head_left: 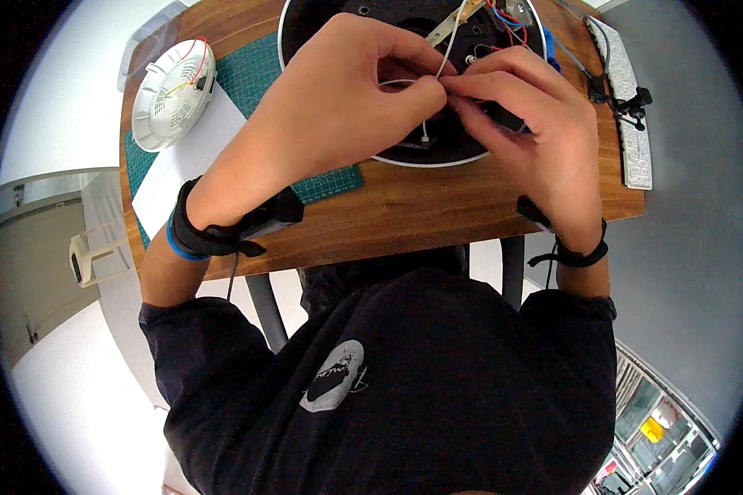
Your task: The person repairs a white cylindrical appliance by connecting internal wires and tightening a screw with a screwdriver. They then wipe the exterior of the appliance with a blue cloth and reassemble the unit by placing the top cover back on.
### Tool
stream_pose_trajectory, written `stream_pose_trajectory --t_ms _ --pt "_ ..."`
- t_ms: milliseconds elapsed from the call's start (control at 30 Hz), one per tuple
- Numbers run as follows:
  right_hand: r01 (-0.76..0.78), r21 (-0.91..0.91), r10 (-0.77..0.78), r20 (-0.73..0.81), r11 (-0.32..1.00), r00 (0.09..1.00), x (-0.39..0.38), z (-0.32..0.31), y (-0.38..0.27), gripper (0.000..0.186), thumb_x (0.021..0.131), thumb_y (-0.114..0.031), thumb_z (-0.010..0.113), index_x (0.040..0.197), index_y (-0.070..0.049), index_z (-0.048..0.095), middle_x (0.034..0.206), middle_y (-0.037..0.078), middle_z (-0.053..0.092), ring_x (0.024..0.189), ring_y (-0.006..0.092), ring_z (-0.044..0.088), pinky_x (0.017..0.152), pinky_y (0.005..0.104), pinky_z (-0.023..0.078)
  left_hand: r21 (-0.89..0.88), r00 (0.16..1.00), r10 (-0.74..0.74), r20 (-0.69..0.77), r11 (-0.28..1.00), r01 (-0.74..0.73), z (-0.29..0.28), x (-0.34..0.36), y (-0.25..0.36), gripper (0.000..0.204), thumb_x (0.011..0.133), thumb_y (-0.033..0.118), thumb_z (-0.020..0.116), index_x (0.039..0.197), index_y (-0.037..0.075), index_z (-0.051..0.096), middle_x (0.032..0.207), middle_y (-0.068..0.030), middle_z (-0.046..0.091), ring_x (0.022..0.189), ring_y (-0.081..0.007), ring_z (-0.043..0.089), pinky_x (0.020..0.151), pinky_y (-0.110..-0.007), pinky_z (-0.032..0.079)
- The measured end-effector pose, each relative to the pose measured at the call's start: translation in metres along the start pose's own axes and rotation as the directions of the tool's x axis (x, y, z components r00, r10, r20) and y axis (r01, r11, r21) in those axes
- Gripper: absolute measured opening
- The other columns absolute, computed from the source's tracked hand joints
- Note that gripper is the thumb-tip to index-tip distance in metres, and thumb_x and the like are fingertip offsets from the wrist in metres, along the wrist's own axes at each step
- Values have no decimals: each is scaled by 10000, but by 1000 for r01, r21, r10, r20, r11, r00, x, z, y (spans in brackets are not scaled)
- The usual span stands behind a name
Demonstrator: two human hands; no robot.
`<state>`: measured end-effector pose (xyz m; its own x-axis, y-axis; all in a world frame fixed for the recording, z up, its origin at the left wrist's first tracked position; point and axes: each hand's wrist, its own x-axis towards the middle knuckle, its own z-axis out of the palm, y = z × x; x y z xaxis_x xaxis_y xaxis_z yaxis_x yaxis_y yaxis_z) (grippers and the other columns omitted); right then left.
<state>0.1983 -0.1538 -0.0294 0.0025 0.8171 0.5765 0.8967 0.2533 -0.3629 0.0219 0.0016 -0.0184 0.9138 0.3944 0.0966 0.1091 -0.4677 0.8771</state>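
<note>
My left hand [347,99] and my right hand [537,132] meet over a round black housing [421,155], both closed with fingertips pinched on a thin white cable [448,45]. One strand runs upward from my fingers, another loops behind my left thumb, and a short end hangs down inside the housing. The housing holds a pale bracket [458,21] and red and blue wires [516,18]. What exactly lies between my fingertips is too small to make out.
A white perforated round cover [165,115] with red and yellow wires lies at the left on paper [157,190] and a green cutting mat [334,186]. A clear tray [136,66] is behind it. A white keyboard [631,165], with a black clip device [636,103] over it, lines the wooden table's [388,219] right edge.
</note>
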Motion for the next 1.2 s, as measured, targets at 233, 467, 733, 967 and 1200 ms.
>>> stream_pose_trajectory --t_ms 233,467,733,967,1200 --pt "-84 19 83 48 996 995 2 0 0 172 848 -10 856 989 -32 760 955 73 722 857 250 722 767 331 571 13 1000 11 20 1000 -11 0 1 -1 284 998 64 693 1237 -64 779 1086 -112 817 1020 -113 740 938 -282 604" --pt "-100 76 100 8 992 995 -3 -12 -3 160 860 -49 863 923 -24 718 906 71 688 843 258 693 747 356 549 12 1000 8 -4 1000 -8 4 0 -2 272 1019 69 706 1247 -62 775 1083 -105 814 1013 -105 737 931 -270 600" --pt "-330 126 149 708 935 691 -69 -59 29 361 909 -155 843 1237 -53 731 1291 154 690 1209 362 679 1020 472 560 1 999 -24 -21 1000 24 3 -4 -1 263 1021 78 690 1241 -18 797 1056 -79 819 983 -95 736 903 -262 594" --pt "-239 0 201 541 971 817 -100 7 56 719 889 -128 838 1541 -40 546 1556 235 546 1420 454 540 1184 476 481 11 998 -60 -16 998 60 3 -3 0 254 1020 73 684 1229 -7 806 979 -47 804 928 -50 690 829 -237 571" --pt "-330 28 272 505 943 819 -87 25 59 677 867 -160 873 1478 -53 602 1370 226 682 1260 453 651 1086 476 531 10 998 -59 -27 998 59 5 -3 1 237 1037 68 680 1221 -16 803 969 -37 794 922 -47 679 814 -236 564"
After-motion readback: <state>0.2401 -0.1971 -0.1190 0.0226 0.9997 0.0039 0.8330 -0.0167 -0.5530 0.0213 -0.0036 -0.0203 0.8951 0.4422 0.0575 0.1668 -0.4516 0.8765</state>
